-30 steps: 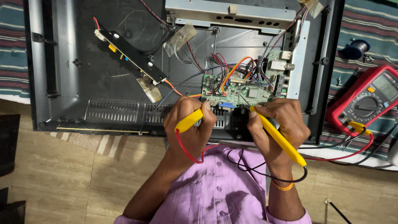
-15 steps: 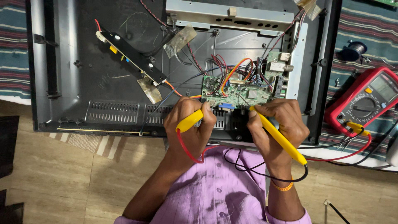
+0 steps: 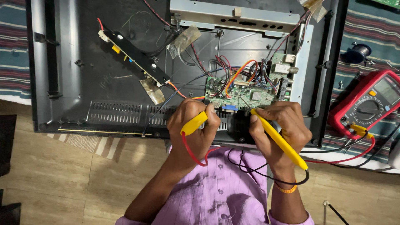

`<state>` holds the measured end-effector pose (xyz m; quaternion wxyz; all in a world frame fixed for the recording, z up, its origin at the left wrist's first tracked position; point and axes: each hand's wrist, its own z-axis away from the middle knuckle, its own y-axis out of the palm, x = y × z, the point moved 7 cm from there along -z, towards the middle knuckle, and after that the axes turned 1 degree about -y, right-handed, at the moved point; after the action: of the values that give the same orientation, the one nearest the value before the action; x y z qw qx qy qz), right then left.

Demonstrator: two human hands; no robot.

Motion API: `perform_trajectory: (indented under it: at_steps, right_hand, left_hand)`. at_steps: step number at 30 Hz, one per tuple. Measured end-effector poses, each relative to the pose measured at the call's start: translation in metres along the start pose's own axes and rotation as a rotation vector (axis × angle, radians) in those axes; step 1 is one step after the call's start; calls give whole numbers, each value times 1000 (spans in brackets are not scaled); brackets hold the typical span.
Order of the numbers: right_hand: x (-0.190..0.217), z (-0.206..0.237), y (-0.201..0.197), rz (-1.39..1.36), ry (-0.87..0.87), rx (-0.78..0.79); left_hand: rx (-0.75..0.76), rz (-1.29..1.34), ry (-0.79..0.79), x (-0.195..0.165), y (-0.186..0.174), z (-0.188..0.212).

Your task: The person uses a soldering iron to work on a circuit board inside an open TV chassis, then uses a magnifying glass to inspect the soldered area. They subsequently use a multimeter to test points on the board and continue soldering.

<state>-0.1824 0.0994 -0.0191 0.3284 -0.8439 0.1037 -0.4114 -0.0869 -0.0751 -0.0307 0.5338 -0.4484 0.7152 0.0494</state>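
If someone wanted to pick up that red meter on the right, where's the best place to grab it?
Probably across the long sides of the red multimeter, near its upper half, coming from above. It lies flat and face up on the striped cloth, so both edges are free. The lower end is crowded by the plugged-in leads, so I'd steer clear there.

Solder spool [image 3: 358, 53] on striped cloth [image 3: 12, 62]; long black strip board [image 3: 133, 58] inside the panel.

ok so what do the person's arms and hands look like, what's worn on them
Both hands, the left hand and the right hand, are bare, with no gloves. The forearms are uncovered below a lilac buttoned shirt with sleeves ending near the elbows. The right wrist carries a thin orange band.
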Motion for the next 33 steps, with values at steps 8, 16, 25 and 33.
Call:
perform_trajectory:
  at_steps: [8,16,25,33]
  right_hand:
    - [2,-1,2,23,8,15]
    - [1,0,1,17,12,10]
    - [1,0,1,26,0,19]
    - [2,1,0,25,18,9]
  left_hand:
    - [-13,-13,19,1,1,0]
    - [2,-18,19,2,2,1]
    - [-14,-7,24,1,1,0]
    - [-4,7,43,-2,-1,-1]
